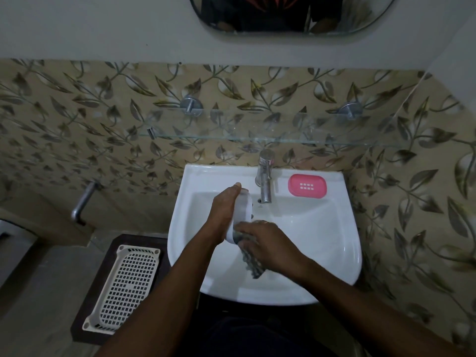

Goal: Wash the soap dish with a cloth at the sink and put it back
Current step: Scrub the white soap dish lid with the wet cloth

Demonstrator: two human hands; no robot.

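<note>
Over the white sink (322,228), my left hand (224,212) holds a white oval soap dish part (242,210) upright on its edge. A dark checked cloth (251,258) is gripped in my right hand (265,243), which presses it against the lower end of that white part. The cloth hangs down into the basin. A pink soap dish insert (307,186) with small drain holes lies on the sink's back rim, right of the chrome tap (265,176). No water is seen running.
A glass shelf (257,136) on two metal pegs spans the tiled wall above the tap. A white perforated plastic basket (126,287) rests on a dark stand left of the sink. A metal pipe (82,202) juts from the left wall. A mirror (283,14) hangs above.
</note>
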